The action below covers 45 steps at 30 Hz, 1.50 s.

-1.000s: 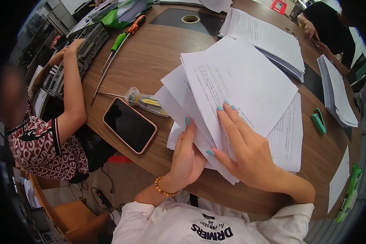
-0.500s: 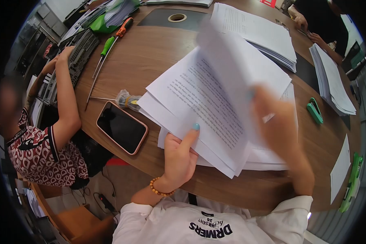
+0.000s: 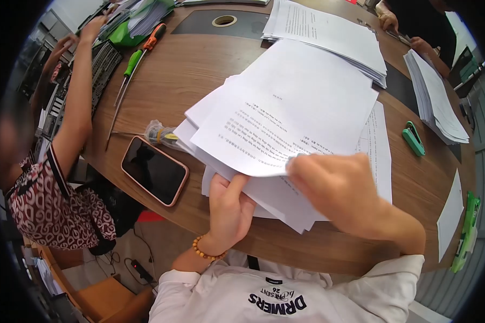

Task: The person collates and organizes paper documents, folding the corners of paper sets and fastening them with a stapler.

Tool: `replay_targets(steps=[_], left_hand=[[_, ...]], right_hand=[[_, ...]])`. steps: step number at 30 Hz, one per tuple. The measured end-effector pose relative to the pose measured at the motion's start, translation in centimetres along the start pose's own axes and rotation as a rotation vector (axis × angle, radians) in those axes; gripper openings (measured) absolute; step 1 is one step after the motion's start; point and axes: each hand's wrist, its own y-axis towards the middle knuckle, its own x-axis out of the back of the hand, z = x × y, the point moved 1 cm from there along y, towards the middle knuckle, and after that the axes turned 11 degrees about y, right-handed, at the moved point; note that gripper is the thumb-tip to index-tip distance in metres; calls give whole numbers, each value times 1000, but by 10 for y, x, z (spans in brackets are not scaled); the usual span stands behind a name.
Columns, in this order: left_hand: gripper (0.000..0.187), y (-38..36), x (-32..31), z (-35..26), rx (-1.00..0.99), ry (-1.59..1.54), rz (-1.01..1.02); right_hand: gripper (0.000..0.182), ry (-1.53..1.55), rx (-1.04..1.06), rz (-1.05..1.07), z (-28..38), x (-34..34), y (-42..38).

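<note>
My left hand (image 3: 229, 210) grips the near edge of a fanned bundle of printed papers (image 3: 280, 202), its thumb tucked under the upper page. A printed sheet (image 3: 307, 91) lies across the top, text on its lower half, its near edge bent upward. My right hand (image 3: 339, 188) pinches that edge, the fingers slightly blurred. Beneath the bundle are more printed pages (image 3: 380, 145), partly covered. A phone (image 3: 155, 170) with a pink case lies left of my left hand, beside a bagged cable-like item (image 3: 161, 133).
A paper stack (image 3: 328, 37) stands beyond, another (image 3: 434, 99) at right. A green stapler (image 3: 413, 138), loose sheet (image 3: 450, 215) and light-green tool (image 3: 465, 231) lie right. Screwdrivers (image 3: 132, 67) and a tape roll (image 3: 224, 21) lie left and back. Co-workers occupy both sides.
The page my right hand was lifting now lies over the bundle, and that hand has come down nearer to my left. The left co-worker's hands have moved away from the slotted metal case.
</note>
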Motion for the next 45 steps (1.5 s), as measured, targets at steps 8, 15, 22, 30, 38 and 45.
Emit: replay_targets(steps=[8,15,22,30,38,45], left_hand=[[33,-2,-8,7,-20,3,-5],[27,-6,-22,8,-95,94,4],[24,-6,-19,14,-93,98,-23],[25,-7,-20,16,-95,103,-22],[24,-6,-13,21,-128,90,7],[25,-6,-15,23,-148,105,12]], right_hand=[[15,402,-164,-94,-15,-5,-9],[8,503,-318,-44,-12,13,-18],[4,-45,-298,-565,-35,77,-22],[9,148,-127,-466,-17,71,-31],[27,211,-36,-214,-17,-2,-17],[18,206,-140,-265,-20,-4,-16]])
